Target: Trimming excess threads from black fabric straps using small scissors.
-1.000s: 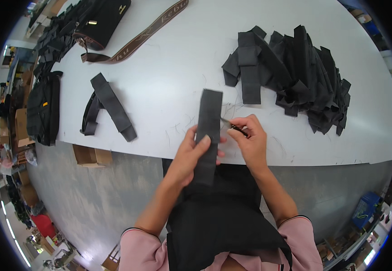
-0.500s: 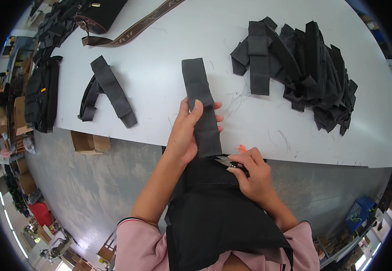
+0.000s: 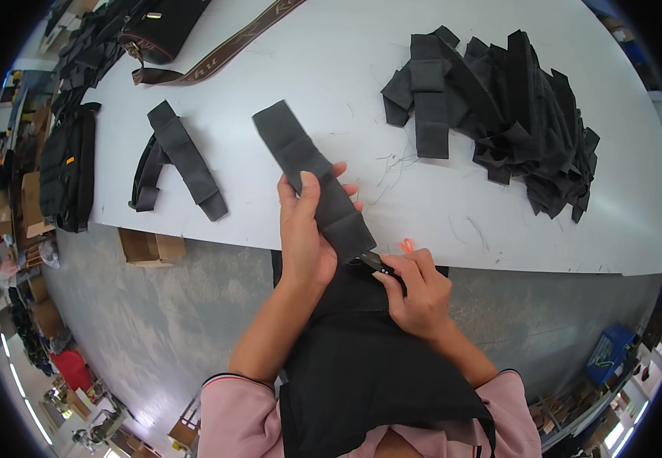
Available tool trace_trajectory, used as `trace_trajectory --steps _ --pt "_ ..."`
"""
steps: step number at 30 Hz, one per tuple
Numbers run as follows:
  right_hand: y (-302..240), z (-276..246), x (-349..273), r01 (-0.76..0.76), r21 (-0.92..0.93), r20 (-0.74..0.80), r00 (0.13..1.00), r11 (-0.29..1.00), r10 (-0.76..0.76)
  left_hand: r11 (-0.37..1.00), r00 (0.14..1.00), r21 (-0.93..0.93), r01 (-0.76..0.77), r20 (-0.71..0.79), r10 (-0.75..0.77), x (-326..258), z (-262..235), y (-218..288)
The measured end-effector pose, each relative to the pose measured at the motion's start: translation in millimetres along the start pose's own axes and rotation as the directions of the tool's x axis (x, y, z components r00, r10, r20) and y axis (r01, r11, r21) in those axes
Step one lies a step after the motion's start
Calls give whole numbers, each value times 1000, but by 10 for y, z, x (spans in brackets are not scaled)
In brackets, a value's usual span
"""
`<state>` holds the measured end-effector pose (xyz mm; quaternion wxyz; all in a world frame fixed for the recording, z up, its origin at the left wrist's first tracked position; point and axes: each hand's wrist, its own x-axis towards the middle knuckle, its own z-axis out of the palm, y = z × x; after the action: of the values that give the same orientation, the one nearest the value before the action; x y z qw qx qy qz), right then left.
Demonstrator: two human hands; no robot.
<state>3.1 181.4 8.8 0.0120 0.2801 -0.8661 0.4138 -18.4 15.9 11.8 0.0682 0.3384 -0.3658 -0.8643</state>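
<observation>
Snips [image 3: 375,264] at the strip [image 3: 284,137]

The left hand [image 3: 305,225] is closed on the dark strip, thumb on top, fingers beneath, holding it aslant over the counter's [image 3: 247,168] near edge. The right hand [image 3: 421,296] is curled around the snips, their tips at the strip's lower end. A pile [image 3: 503,114] of similar strips lies toward the counter's right edge; a folded piece [image 3: 187,162] lies near its near left corner. Loose threads [image 3: 390,172] lie between the strip and the pile.
</observation>
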Motion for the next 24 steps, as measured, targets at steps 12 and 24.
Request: trace_trajectory --steps 12,24 --pt "16 39 23 3 9 -66 998 1000 -2 993 997 -105 -57 -64 50 -23 -7 3" --pt "25 34 22 -70 55 -33 997 996 71 994 998 -99 -41 -52 36 -24 -8 18"
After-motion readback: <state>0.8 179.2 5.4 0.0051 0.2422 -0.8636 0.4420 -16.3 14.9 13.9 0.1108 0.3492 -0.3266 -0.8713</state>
